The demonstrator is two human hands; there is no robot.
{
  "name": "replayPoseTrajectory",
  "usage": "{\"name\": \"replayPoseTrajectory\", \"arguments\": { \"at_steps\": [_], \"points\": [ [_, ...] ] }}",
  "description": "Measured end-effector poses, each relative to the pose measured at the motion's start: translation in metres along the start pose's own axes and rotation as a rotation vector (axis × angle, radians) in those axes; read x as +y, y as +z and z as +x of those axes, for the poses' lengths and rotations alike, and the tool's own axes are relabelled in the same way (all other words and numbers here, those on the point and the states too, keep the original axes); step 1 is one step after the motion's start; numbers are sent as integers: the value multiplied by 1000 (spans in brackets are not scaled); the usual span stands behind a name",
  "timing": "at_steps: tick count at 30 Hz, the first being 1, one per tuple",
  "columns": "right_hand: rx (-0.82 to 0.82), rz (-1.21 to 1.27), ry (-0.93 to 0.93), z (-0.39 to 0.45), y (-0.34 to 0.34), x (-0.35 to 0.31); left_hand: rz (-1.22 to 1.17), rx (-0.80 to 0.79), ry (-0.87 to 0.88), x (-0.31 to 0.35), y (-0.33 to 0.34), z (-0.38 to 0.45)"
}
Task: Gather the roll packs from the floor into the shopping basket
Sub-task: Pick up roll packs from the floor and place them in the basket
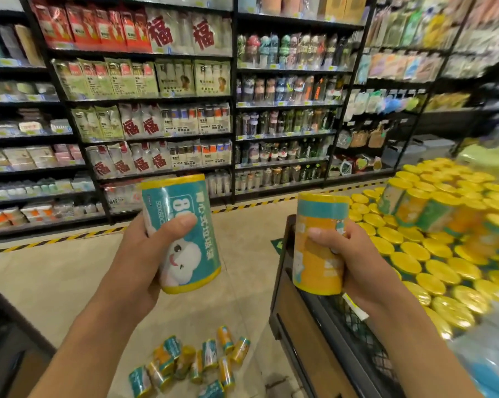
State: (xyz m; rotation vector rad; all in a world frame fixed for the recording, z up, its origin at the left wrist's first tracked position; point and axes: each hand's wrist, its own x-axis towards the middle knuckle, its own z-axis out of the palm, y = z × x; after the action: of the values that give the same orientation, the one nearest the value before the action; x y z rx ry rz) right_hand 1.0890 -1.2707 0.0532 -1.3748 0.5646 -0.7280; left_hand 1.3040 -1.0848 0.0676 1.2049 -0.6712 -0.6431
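Observation:
My left hand [145, 254] grips a teal roll pack [185, 237] with a white cartoon animal, held upright at chest height. In my right hand [354, 259] I hold an orange roll pack [318, 254] with a teal band and yellow ends, above the edge of a display bin. Several more roll packs [196, 363], teal and orange, lie scattered on the tiled floor below and between my arms. No shopping basket can be made out for sure.
A dark wire-sided display bin [297, 320] on my right is filled with several yellow-topped roll packs [431, 254]. Tall black shelves [162, 116] of packaged goods line the far side of the aisle. A dark object [1, 334] sits at the lower left.

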Motion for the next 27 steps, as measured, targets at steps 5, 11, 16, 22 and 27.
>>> {"name": "replayPoseTrajectory", "arguments": {
  "at_steps": [5,11,16,22,27],
  "points": [
    [151,18,-47,-40,20,-5,-50,-181,-6,3,-5,6],
    [401,22,-45,-108,48,-1,-71,-519,-100,-6,0,3],
    [647,0,8,-174,64,5,-112,-741,-212,-26,20,-17],
    [896,8,8,-258,75,0,-157,-986,-365,-44,57,-62],
    [1108,45,-9,-332,84,1,-160,-1164,-469,-52,98,-115]
  ]
}}
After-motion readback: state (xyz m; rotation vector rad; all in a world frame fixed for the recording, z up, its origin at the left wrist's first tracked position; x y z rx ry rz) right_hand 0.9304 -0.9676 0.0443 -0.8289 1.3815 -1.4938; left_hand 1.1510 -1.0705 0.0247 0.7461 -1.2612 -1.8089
